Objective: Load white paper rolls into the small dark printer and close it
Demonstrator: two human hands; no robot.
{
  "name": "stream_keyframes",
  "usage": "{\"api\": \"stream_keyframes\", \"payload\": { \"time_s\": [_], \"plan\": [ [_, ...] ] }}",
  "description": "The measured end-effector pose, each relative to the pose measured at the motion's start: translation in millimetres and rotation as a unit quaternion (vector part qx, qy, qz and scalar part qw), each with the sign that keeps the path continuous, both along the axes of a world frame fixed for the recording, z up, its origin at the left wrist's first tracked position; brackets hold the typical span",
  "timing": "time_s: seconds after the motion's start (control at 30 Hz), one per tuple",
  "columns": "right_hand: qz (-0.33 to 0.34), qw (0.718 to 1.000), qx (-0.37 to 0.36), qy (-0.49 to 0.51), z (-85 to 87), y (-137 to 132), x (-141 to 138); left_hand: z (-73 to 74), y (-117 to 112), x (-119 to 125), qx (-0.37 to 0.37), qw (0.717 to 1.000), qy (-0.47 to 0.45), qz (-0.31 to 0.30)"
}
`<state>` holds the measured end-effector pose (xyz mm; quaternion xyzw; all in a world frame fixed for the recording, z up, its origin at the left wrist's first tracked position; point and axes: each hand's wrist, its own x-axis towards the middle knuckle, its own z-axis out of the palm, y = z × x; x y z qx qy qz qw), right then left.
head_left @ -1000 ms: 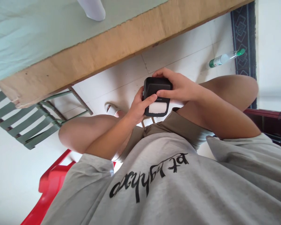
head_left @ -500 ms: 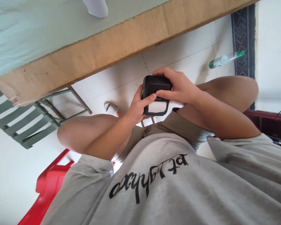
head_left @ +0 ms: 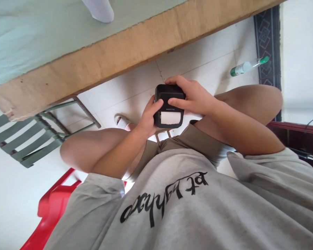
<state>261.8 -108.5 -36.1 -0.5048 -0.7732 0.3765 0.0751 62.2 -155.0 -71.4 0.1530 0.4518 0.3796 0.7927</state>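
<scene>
A small black portable label printer (head_left: 170, 99) with a white panel like paper across its lower face is held above my lap. My left hand (head_left: 148, 116) grips its left side, with the thumb lying on the front face. Around the upper right corner curls my right hand (head_left: 191, 96), its thumb on the front and its fingers over the far edge. The backs of both grips are hidden behind the printer.
A wooden-edged table (head_left: 99, 59) with a pale green cover is ahead, bearing a white object (head_left: 101, 10). A green-capped bottle (head_left: 249, 66) lies on the floor at right. Green slatted chair (head_left: 23, 135) and red plastic chair (head_left: 52, 205) stand at left.
My left thumb has drawn back leftward and up, so more of the white panel and the small lettering shows. Both hands still hold the printer. The whole view has shifted slightly.
</scene>
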Motion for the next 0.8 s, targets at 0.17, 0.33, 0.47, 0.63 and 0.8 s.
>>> {"api": "stream_keyframes", "payload": {
  "time_s": [0.17,0.33,0.47,0.63,0.8],
  "plan": [
    [-0.069,0.996,-0.019,0.06,3.1,-1,5,6.0,5,4,-0.02,0.998,-0.052,0.005],
    [-0.059,0.996,-0.031,0.051,3.4,-1,3,2.9,5,6,-0.024,0.998,-0.05,0.029],
    [-0.037,0.999,-0.024,-0.003,2.8,-1,0,-3.2,4,10,-0.062,0.997,-0.013,0.039],
    [-0.039,0.999,-0.003,-0.013,3.8,-2,-1,0.5,6,11,-0.083,0.996,0.018,0.037],
    [-0.028,0.999,0.002,-0.022,3.4,-2,0,-2.0,6,11,-0.09,0.995,0.004,0.042]
  ]
}}
